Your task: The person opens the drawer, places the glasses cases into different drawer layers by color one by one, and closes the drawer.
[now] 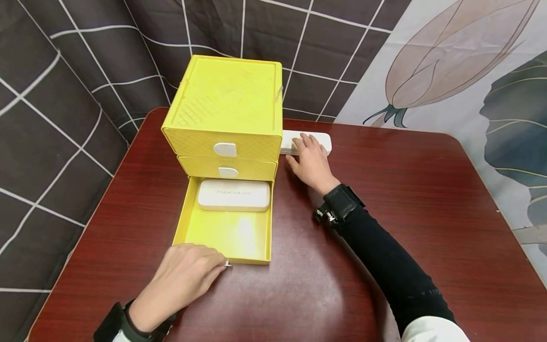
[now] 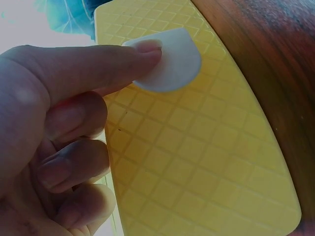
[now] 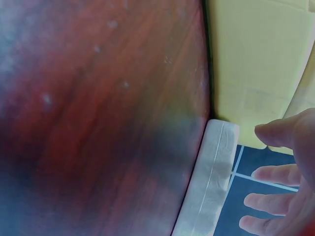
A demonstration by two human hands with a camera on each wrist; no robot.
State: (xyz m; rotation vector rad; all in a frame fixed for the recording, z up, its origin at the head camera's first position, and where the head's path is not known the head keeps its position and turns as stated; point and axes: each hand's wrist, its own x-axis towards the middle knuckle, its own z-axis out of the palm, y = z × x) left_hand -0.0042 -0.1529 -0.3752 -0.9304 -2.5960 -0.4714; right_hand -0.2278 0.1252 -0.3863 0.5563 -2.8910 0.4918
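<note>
My left hand (image 1: 185,268) pinches the white pull tab (image 2: 182,61) on the front of the bottom drawer (image 1: 218,237); the thumb lies over the tab in the left wrist view. That drawer is pulled out of a yellow drawer box (image 1: 235,95). At its back lies a white oblong case (image 1: 233,203) with faint lettering. My right hand (image 1: 314,164) is over a second white case (image 3: 206,182), which lies on the table against the box's right side. Its fingers are spread and slightly bent, and in the right wrist view they stand apart from the case.
Two upper drawers with white tabs (image 1: 225,149) are closed. The box stands near the back left of a reddish-brown table (image 1: 406,199). A dark checked cloth (image 1: 273,28) hangs close behind and to the left, with a floral cloth (image 1: 453,61) at right.
</note>
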